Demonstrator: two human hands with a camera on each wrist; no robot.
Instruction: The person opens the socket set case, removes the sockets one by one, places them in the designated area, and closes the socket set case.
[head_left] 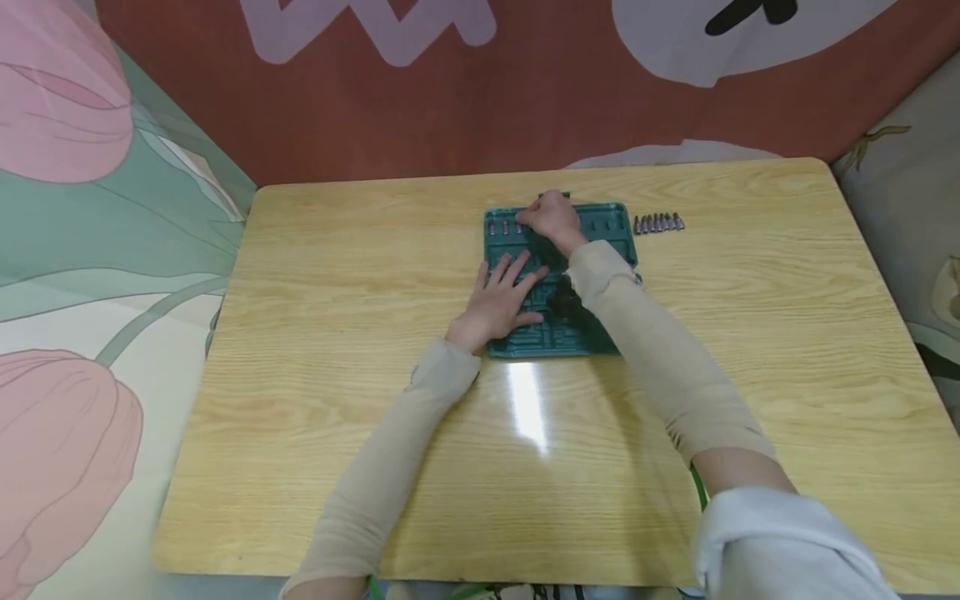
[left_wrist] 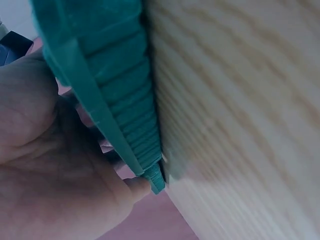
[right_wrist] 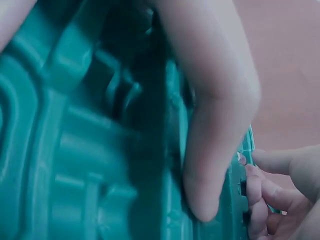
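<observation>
A green tool case (head_left: 600, 321) lies unfolded on the table, its moulded slots facing up. My left hand (head_left: 495, 308) rests on its left half with fingers spread straight; a left finger (right_wrist: 215, 125) presses on the case in the right wrist view. Across the far row of slots reaches my right hand (head_left: 553, 220), thumb and fingertips pinching a small metal bit (right_wrist: 241, 159), largely hidden by the fingers. Beside it, more metal bits (head_left: 506, 227) stand in the left end of that row. The left wrist view shows the case's green side wall (left_wrist: 120, 85) beside the left palm.
On the wooden table (head_left: 337, 275), several metal bits (head_left: 660, 222) are lined up just right of the case. A red patterned cloth (head_left: 525, 108) hangs behind the table's far edge. Both forearms reach in from the near edge.
</observation>
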